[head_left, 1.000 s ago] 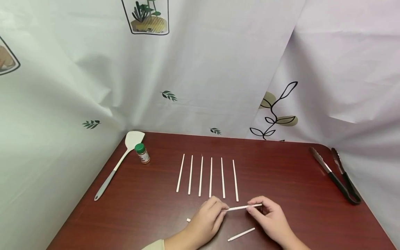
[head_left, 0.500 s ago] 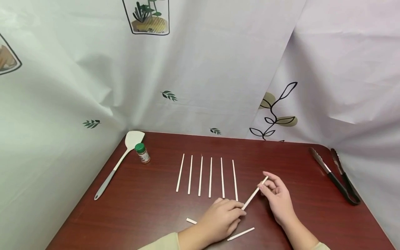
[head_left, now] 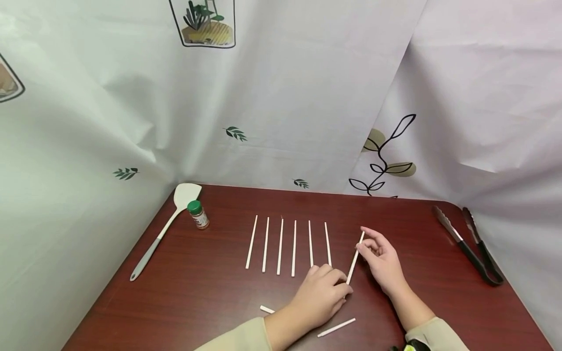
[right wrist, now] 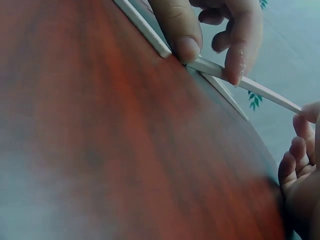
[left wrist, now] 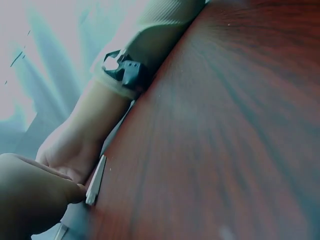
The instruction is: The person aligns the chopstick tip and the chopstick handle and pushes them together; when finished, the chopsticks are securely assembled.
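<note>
A slim white chopstick (head_left: 354, 261) stands lengthwise between my two hands, to the right of a row of several similar chopsticks (head_left: 280, 246). My left hand (head_left: 319, 295) pinches its thicker near end between thumb and fingers. At the thinner far end, my right hand (head_left: 383, 261) pinches it by the fingertips. The right wrist view shows this chopstick (right wrist: 270, 93) sloping from the left hand's fingers (right wrist: 235, 62) to the right hand (right wrist: 304, 175). Near my left wrist lies a loose chopstick (head_left: 336, 327); another white stick end (head_left: 267, 309) shows beside the forearm, the rest hidden.
On the table's left side lie a white spatula (head_left: 163, 231) with a grey handle and a green-capped spice jar (head_left: 199, 215). Black-handled tongs (head_left: 476, 253) lie by the right edge. A white patterned sheet (head_left: 290, 97) hangs behind the dark red table (head_left: 197, 302).
Both hands have moved right, the right one also away from me. The held chopstick has turned from crosswise to nearly parallel with the row.
</note>
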A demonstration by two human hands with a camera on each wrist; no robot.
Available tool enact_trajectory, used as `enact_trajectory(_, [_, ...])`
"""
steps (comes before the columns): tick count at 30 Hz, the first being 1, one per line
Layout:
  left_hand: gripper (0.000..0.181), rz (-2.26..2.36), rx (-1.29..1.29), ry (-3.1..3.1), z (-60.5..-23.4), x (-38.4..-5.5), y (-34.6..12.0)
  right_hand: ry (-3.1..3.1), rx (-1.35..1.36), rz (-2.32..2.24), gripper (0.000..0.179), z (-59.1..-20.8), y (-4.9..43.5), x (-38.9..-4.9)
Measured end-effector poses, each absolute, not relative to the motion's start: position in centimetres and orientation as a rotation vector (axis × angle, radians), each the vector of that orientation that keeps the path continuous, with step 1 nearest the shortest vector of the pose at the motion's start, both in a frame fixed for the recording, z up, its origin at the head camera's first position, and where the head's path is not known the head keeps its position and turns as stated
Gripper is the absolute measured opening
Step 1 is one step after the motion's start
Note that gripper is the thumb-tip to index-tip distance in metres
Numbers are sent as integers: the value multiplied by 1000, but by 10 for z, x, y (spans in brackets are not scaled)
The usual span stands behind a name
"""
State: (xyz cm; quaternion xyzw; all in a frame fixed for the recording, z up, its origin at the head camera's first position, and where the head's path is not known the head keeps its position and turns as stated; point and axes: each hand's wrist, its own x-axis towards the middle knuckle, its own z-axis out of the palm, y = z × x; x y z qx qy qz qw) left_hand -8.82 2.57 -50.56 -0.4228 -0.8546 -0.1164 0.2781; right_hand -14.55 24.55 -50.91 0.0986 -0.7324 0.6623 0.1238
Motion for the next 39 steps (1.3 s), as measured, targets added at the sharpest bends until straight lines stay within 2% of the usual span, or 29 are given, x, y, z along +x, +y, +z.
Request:
enact_trajectory(5, [11,-250,-1079,-2302,-507,-92,37,-2249,338,1659,42,-512,249,-160])
enact_trajectory(15, [17,-161,-931,-2459,-507,-102,55,-2525,409,1032,42,-516,246,-197])
enact_trajectory(20, [17,-137,-898,-2487,-506,-105,61,-2708,366,847,50,-513,240,-202])
enact_trajectory(28, [15,-111,-864,-2501,-502,-107,62,-2788,393,767,60,-511,239,-202])
enact_trajectory(39, [18,-118,-873,-2505,-508,-111,62,-2777,379,795,56,-516,242,-198])
